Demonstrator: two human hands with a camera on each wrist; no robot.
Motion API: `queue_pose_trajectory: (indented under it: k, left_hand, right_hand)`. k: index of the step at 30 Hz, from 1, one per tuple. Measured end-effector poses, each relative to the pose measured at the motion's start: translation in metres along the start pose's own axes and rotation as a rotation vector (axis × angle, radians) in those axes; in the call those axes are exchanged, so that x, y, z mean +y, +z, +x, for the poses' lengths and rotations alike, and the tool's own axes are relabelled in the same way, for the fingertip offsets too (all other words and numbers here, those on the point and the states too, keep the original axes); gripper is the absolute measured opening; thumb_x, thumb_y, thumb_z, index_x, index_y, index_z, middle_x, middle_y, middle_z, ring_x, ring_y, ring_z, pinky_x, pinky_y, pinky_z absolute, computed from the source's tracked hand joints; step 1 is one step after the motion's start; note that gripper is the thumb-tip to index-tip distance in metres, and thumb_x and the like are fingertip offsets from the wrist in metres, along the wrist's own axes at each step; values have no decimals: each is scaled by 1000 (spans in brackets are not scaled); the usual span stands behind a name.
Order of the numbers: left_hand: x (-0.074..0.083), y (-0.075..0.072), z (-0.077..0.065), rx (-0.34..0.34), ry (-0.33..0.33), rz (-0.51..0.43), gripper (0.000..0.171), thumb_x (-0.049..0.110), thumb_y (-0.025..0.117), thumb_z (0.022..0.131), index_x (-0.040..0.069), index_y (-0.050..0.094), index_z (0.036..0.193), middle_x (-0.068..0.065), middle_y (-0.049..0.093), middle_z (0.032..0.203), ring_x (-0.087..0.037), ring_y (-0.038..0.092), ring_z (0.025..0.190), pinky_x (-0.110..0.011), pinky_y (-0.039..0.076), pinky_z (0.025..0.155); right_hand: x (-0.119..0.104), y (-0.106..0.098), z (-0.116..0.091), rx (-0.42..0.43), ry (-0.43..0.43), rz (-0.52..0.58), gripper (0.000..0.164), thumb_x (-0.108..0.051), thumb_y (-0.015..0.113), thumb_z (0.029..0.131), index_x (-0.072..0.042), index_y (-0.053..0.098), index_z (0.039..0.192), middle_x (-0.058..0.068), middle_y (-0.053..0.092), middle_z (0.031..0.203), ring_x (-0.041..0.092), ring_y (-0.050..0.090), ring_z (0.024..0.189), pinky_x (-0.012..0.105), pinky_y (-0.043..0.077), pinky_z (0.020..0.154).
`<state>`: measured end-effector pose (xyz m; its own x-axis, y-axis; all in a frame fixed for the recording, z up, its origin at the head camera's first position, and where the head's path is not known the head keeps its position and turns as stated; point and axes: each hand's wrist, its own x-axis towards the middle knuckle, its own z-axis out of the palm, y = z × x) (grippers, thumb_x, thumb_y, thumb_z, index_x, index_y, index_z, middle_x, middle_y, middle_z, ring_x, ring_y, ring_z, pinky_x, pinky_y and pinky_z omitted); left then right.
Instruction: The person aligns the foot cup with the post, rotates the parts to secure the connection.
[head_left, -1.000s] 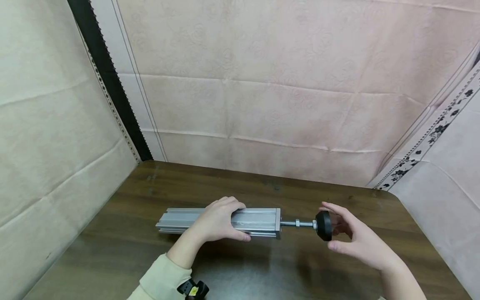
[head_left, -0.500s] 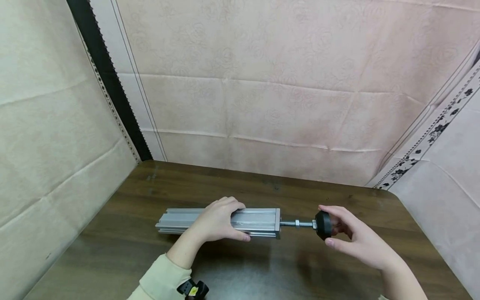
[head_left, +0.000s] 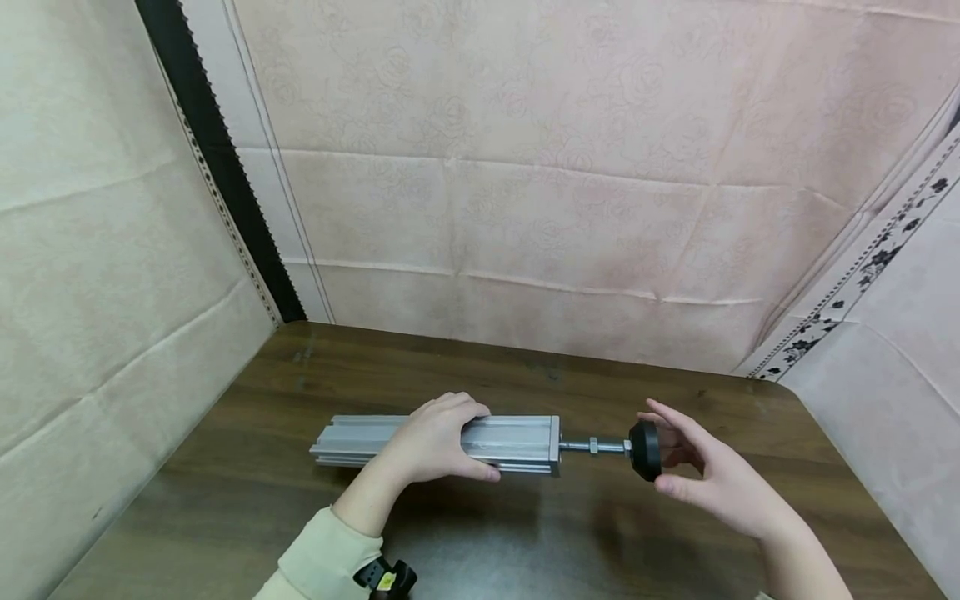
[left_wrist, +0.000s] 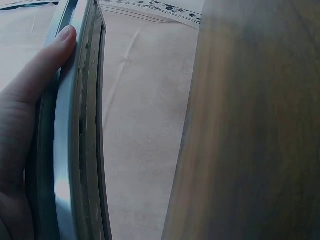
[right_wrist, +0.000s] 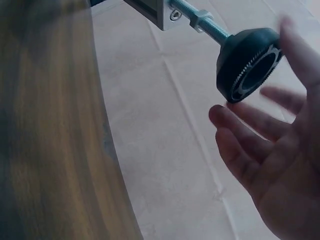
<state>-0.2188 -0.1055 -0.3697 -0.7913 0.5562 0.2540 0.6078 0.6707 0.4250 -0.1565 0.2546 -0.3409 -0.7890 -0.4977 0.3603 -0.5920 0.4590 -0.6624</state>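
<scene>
A silver aluminium profile (head_left: 517, 433) is held level in my left hand (head_left: 438, 442), thumb along its near side and fingers over the far side. In the left wrist view the thumb (left_wrist: 47, 65) presses on its grooved face. From the end plate at its right end sticks a threaded rod (head_left: 609, 447) with a nut on it. A black levelling foot (head_left: 645, 451) sits on the rod's outer end. Around that foot my right hand (head_left: 712, 475) is spread, fingers loosely bent. In the right wrist view its fingertips lie close by the ribbed underside of the foot.
Below lies a brown wooden table (head_left: 300, 508). Pale patterned cloth (head_left: 525, 208) hangs behind it and at both sides. My left wrist carries a black camera strap (head_left: 386, 577).
Half a second ago my right fingertips and thumb were on the rim of the foot; now they have spread off it. My left hand and the profile stay nearly still.
</scene>
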Motion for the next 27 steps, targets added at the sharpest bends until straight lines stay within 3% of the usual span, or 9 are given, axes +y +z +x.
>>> queue_pose_trajectory:
  k: [3, 9, 11, 16, 23, 27]
  left_hand:
    - [0, 1, 0, -5, 1, 2, 73, 61, 76, 62, 15, 62, 117, 7, 58, 105, -11, 50, 93, -33, 43, 79]
    - [2, -1, 1, 3, 13, 3, 73, 60, 76, 62, 14, 62, 117, 6, 58, 107, -13, 51, 95, -35, 43, 81]
    - [2, -1, 2, -6, 12, 8, 74, 61, 76, 62, 14, 62, 118, 6, 58, 107, -13, 51, 95, -35, 43, 81]
    - [2, 0, 4, -21, 5, 4, 73, 61, 75, 63, 15, 62, 118, 5, 58, 108, -13, 51, 96, -36, 43, 82]
    - [1, 0, 3, -28, -5, -8, 74, 62, 75, 63, 15, 61, 118, 6, 58, 109, -13, 51, 97, -36, 43, 83]
    - [0, 1, 3, -23, 3, -2, 74, 63, 74, 63, 15, 61, 118, 6, 58, 109, -12, 51, 96, -35, 43, 82]
  right_hand:
    - [1, 0, 1, -30, -13, 29, 81, 2, 73, 77, -6, 29, 145, -2, 43, 133, 12, 57, 99, 21, 45, 80]
    - [0, -3, 0, -13, 38, -20, 74, 1, 71, 77, -10, 37, 142, -2, 58, 105, 11, 58, 87, 24, 46, 70]
    - [0, -3, 0, -24, 13, 9, 79, 4, 71, 76, -8, 33, 144, -2, 56, 114, 11, 58, 91, 23, 46, 73]
    - [2, -3, -1, -65, -40, 108, 84, 9, 72, 75, 0, 26, 144, 1, 35, 136, 13, 58, 101, 22, 46, 82]
    - [0, -3, -1, 6, 16, 0, 69, 4, 70, 79, -8, 40, 140, -1, 60, 98, 12, 60, 82, 24, 47, 66]
    - [3, -2, 1, -16, -30, 42, 79, 9, 71, 74, -4, 34, 142, -2, 53, 117, 10, 58, 91, 20, 46, 74]
